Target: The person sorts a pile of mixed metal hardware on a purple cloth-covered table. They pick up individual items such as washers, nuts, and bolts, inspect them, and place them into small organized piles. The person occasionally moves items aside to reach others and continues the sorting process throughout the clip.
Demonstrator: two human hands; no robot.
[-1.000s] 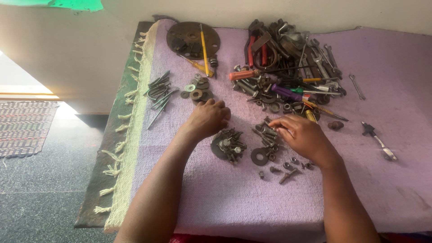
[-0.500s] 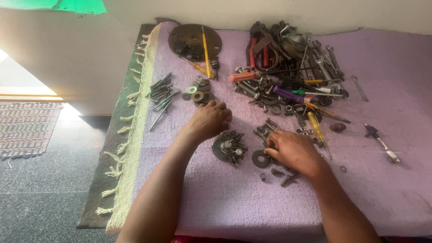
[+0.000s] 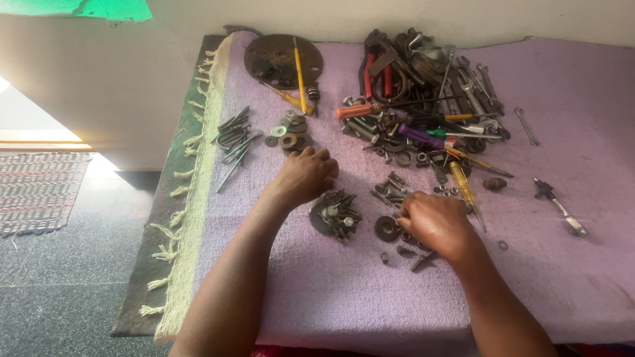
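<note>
Right hand [image 3: 433, 223] is curled knuckles-up over a scatter of small bolts and nuts [image 3: 405, 250] on the purple cloth [image 3: 344, 291]; its fingertips sit on the pieces by the dark washer [image 3: 386, 228] (can't tell if anything's actually pinched). One loose bolt [image 3: 421, 260] pokes out under the palm, long axis diagonal. Left hand [image 3: 305, 174] rests loosely closed just above the bolt pile [image 3: 337, 213], holding nothing that I can see

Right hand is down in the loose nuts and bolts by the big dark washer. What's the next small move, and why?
Probably pinch one piece and lift it clear. The right hand lies curled, knuckles up, over the scattered small grey nuts and bolts beside the large dark round washer; its fingertips are hidden, so no grip shows. The left hand rests fisted by the heaped bolt pile.
</note>
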